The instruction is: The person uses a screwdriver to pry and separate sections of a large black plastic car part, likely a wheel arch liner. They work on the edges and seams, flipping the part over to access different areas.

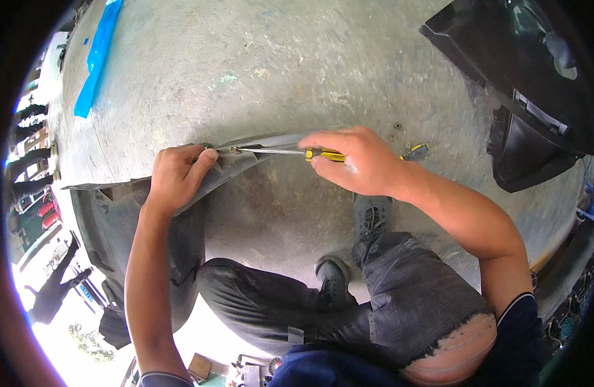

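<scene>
My right hand (361,161) is closed round the yellow-and-black handle of a screwdriver (281,151). Its thin metal shaft points left, and the tip meets a small fastener (234,149) on the edge of a curved dark plastic panel (106,216). Just left of that fastener, my left hand (177,171) pinches the panel's edge between thumb and fingers; whether a small part also sits in that pinch is hidden. The panel arches from the left, past my knee, to beneath my right hand.
A second yellow-and-black handled tool (415,152) lies on the concrete floor (297,71) beyond my right wrist. Large black plastic parts (529,135) rest at the far right. A blue strip (97,61) lies at the upper left. My shoes (373,216) are close below the work.
</scene>
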Motion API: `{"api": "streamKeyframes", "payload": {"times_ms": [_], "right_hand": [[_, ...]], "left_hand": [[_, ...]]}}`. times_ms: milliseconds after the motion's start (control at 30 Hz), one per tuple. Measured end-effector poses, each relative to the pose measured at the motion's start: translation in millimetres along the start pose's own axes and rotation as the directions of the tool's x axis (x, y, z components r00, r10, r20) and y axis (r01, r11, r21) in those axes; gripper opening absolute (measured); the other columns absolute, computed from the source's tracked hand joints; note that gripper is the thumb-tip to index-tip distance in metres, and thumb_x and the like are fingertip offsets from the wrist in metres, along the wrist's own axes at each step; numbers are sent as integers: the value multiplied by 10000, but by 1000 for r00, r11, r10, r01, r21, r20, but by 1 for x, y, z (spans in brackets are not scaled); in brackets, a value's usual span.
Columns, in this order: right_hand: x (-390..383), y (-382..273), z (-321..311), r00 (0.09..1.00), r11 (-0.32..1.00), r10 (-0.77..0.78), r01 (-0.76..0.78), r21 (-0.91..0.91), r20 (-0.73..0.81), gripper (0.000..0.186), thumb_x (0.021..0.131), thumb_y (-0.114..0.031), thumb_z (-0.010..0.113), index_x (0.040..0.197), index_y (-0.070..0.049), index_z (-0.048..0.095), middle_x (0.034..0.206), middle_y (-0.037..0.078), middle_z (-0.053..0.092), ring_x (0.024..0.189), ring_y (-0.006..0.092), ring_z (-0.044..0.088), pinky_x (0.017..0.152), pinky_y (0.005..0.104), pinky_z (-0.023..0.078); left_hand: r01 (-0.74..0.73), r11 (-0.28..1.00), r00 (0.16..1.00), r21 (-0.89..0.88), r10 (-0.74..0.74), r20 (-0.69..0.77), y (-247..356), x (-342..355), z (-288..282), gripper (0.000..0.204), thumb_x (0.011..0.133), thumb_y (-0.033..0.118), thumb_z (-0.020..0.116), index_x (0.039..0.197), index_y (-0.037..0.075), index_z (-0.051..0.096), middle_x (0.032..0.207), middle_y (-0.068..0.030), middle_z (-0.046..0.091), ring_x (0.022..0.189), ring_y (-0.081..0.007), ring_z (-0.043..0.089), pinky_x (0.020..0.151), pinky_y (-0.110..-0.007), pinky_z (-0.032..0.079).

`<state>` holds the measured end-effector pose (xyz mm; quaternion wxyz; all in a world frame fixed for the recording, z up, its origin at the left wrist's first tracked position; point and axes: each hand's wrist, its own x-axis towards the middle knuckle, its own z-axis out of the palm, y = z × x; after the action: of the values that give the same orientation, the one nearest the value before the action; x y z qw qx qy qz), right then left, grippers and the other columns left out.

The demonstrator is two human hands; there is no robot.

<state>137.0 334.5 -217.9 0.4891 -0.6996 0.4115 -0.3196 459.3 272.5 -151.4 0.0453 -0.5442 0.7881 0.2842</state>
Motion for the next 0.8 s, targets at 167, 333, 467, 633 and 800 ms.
{"api": "streamKeyframes", "payload": {"times_ms": [167, 333, 467, 633, 800], "right_hand": [[1, -5, -1, 1000, 1000, -11, 11, -19, -1, 282, 867, -100, 659, 1138, -21, 657, 856, 150, 705, 713, 259, 683, 644, 343, 519], [3, -9, -5, 992, 995, 99, -98, -23, 76, 281, 875, -112, 655, 1141, -20, 662, 869, 151, 712, 725, 251, 686, 655, 339, 522], [8, -17, -12, 981, 985, 159, -166, 53, 109, 267, 883, -132, 651, 1123, -18, 677, 876, 148, 718, 733, 252, 687, 677, 342, 523], [23, -33, -36, 973, 988, 139, -123, -93, 186, 251, 881, -157, 636, 1072, -9, 704, 873, 152, 721, 734, 264, 688, 688, 346, 521], [40, -49, -48, 946, 947, 184, -99, -305, 266, 219, 839, -162, 648, 991, -23, 725, 819, 171, 705, 695, 301, 683, 637, 377, 514]], "left_hand": [[-12, 1000, 1000, 18, 12, -3, 1, 0, -1, 418, 961, 379, 598, 775, 15, 679, 621, -198, 562, 572, -378, 548, 555, -417, 431], [-33, 999, 999, 16, 33, -22, -3, 0, 2, 417, 955, 376, 609, 766, 11, 677, 610, -198, 554, 571, -383, 548, 552, -421, 429], [-38, 999, 999, 38, 39, -23, -3, -1, 2, 410, 950, 368, 618, 749, 14, 673, 607, -194, 553, 573, -383, 553, 550, -428, 428], [-88, 995, 994, 41, 90, -58, 2, -1, 9, 390, 936, 361, 638, 736, 28, 671, 616, -184, 573, 575, -382, 558, 549, -435, 430], [-133, 987, 988, 86, 139, -64, 6, 1, 14, 392, 931, 360, 643, 713, 34, 655, 608, -180, 569, 575, -380, 558, 546, -437, 432]]}}
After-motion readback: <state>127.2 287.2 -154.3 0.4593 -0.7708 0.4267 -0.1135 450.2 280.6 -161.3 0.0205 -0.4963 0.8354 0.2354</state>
